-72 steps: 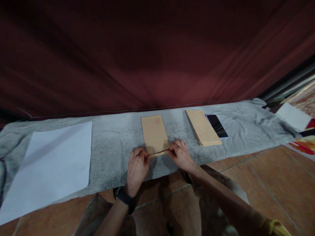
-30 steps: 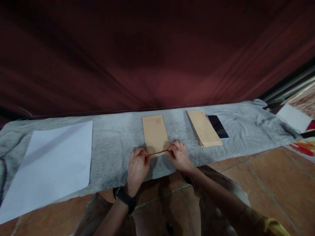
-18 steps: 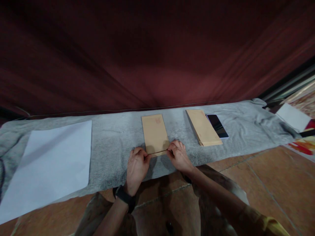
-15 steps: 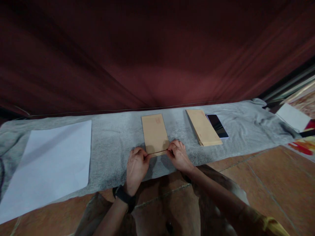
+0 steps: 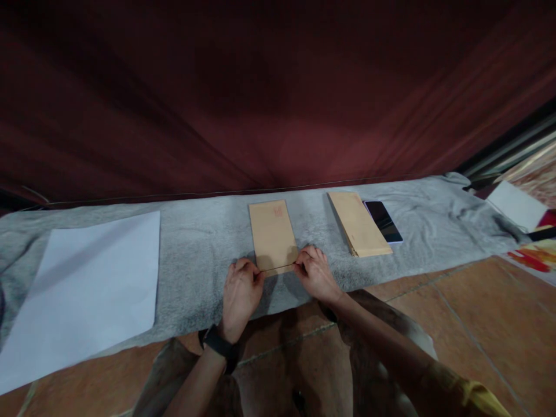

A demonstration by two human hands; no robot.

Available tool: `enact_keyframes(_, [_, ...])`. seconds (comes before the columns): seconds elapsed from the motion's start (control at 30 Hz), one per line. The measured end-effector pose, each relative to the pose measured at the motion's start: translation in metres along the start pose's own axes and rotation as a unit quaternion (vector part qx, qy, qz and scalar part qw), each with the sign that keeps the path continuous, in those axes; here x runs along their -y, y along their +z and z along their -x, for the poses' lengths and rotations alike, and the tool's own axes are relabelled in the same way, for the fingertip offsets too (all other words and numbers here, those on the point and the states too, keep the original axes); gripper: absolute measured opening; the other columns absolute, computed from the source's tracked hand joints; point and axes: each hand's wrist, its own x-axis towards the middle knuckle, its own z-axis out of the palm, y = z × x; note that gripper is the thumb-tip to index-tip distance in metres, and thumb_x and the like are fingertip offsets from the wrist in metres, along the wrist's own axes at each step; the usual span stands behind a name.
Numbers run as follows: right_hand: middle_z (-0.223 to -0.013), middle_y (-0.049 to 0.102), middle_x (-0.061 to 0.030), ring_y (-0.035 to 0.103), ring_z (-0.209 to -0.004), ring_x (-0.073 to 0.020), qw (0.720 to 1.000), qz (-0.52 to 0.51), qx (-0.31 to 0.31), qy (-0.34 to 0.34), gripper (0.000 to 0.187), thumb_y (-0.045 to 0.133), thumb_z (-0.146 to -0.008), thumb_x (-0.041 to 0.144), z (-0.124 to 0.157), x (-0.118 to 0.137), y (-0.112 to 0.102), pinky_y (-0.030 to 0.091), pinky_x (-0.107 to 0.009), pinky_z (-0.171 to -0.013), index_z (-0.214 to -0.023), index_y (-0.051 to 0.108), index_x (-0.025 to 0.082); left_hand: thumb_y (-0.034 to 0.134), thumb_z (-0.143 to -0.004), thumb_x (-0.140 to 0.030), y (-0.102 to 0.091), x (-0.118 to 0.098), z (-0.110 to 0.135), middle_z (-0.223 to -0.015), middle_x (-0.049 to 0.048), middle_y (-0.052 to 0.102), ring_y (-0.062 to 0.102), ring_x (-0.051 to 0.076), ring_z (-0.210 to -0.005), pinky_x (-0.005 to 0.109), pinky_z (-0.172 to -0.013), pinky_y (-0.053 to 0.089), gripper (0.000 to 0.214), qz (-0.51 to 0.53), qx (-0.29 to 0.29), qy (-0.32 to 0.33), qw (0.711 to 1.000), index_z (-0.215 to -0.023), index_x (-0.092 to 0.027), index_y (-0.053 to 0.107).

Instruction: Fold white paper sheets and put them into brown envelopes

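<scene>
A brown paper envelope point(image 5: 273, 234) lies flat on the grey cloth, with small reddish print near its far right corner. Its near end shows a crease or flap line running from side to side. My left hand point(image 5: 241, 289) pinches the near left corner between thumb and fingers. At the near right corner, my right hand point(image 5: 316, 271) pinches the paper in the same way. Fingertips partly cover both corners. A dark watch point(image 5: 219, 343) is on my left wrist.
To the right, a stack of brown envelopes point(image 5: 359, 226) partly overlaps a dark-screened phone point(image 5: 384, 221). Large white paper sheets point(image 5: 93, 289) lie at the left. The grey cloth point(image 5: 204, 249) runs along a dark red curtain point(image 5: 278, 139); floor tiles point(image 5: 473, 313) show in front.
Both hands keep their pinch on the envelope's near corners. The flap line at the near end looks slightly thinner and flatter. The view has shifted very slightly.
</scene>
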Motion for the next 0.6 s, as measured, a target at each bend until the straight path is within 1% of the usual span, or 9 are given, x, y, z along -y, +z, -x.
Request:
enact_keyframes(0.17, [-0.097,0.06,-0.006,0.053,-0.096,-0.0255,1.0,-0.004,0.005,0.001,0.007,0.063,-0.091,0.021,-0.0018,0.0,-0.0029,0.041,-0.04,-0.081,-0.085,0.06,0.023,0.059,-0.086,-0.026,0.0011,-0.0001,-0.0004,-0.09,0.0072,0.063,0.056,0.025,-0.09,0.04,-0.082,0.05,0.018,-0.005,-0.009,0.002,1.0,-0.069,-0.022,0.058])
enact_keyframes(0.33, [-0.098,0.06,-0.0061,0.053,-0.096,-0.0254,1.0,-0.012,0.004,0.006,0.008,0.063,-0.091,0.02,-0.0022,-0.0003,-0.0031,0.041,-0.04,-0.082,-0.085,0.06,0.022,0.058,-0.086,-0.024,0.0008,-0.0009,-0.0007,-0.089,0.0075,0.063,0.056,0.026,-0.09,0.041,-0.082,0.05,0.017,-0.004,-0.005,-0.006,1.0,-0.069,-0.022,0.058])
enact_keyframes(0.5, [-0.097,0.059,-0.0062,0.053,-0.096,-0.0254,1.0,-0.011,0.0,0.001,0.007,0.063,-0.091,0.021,-0.002,-0.0015,-0.0019,0.042,-0.04,-0.081,-0.085,0.061,0.023,0.057,-0.085,-0.023,0.0004,-0.0011,-0.0006,-0.087,0.0078,0.062,0.055,0.026,-0.088,0.042,-0.082,0.05,0.018,0.013,-0.009,0.004,1.0,-0.067,-0.022,0.057])
enact_keyframes(0.6, [-0.097,0.059,-0.0063,0.053,-0.096,-0.0256,1.0,-0.006,-0.003,0.001,0.006,0.063,-0.091,0.022,-0.0017,-0.0024,-0.0011,0.042,-0.04,-0.081,-0.085,0.061,0.023,0.057,-0.085,-0.022,0.0007,-0.0014,-0.0005,-0.087,0.0072,0.061,0.055,0.026,-0.088,0.041,-0.082,0.05,0.017,0.005,-0.013,0.004,1.0,-0.067,-0.022,0.057])
